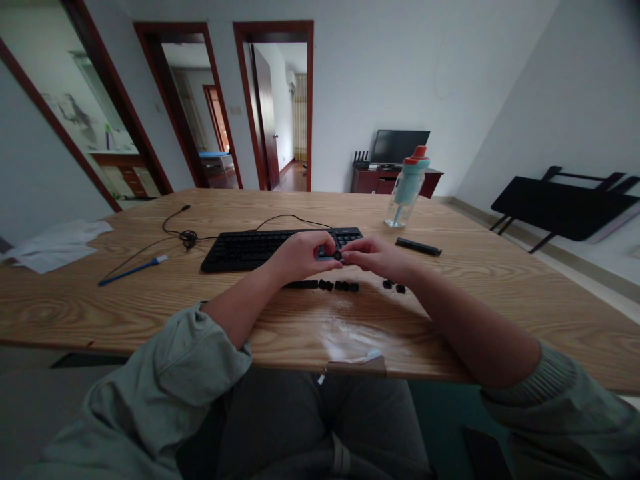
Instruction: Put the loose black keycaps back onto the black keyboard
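Observation:
A small black keycap (338, 255) is pinched between the fingertips of my left hand (304, 257) and my right hand (376, 259). Both hands are closed around it, just above the right part of a black keyboard (240, 251). My left hand and forearm cover part of the keyboard. Several loose black keycaps (326, 285) lie in a row on the table in front of it. A few more keycaps (388, 284) sit apart, under my right wrist.
On the left are a blue brush (133, 270) with white bristles, a coiled black cable (188, 239) and white paper sheets (55, 245). A black bar (419, 247) lies to the right, with a water bottle (406, 193) behind it. The wooden table's (300, 333) near edge faces my lap.

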{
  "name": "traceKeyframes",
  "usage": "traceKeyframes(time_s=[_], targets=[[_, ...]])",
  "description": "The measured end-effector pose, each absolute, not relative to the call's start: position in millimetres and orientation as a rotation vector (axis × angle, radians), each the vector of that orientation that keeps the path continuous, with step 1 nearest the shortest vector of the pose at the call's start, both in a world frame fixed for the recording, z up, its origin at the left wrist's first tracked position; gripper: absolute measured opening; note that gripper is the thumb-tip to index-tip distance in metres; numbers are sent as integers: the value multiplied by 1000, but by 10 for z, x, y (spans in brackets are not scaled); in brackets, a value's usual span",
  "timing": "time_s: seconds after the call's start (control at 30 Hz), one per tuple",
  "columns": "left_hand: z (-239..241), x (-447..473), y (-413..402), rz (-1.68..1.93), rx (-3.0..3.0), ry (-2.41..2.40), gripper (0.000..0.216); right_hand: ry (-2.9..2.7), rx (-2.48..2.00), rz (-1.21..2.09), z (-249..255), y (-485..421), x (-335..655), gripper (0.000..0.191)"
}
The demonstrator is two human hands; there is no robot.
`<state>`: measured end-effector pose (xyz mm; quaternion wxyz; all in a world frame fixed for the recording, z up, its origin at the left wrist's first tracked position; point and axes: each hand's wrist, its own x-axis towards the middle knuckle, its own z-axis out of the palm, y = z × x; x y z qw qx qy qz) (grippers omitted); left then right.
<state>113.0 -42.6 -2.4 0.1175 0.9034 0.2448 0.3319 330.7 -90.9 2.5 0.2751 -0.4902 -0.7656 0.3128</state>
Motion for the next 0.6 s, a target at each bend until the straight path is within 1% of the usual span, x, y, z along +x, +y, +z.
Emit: traceKeyframes(time_s=[0.23, 0.43, 0.6], targets=[[-15, 1102, -432, 858, 2639, 679, 24, -2060, -1291, 838, -37, -857, 3362, 33], [5, 1002, -332, 999, 2569, 894, 27, -1686, -1306, 647, 14, -772, 3570, 31], [15, 997, -320, 996, 2576, 927, 29, -1568, -1285, 569, 29, -746, 3615, 31]])
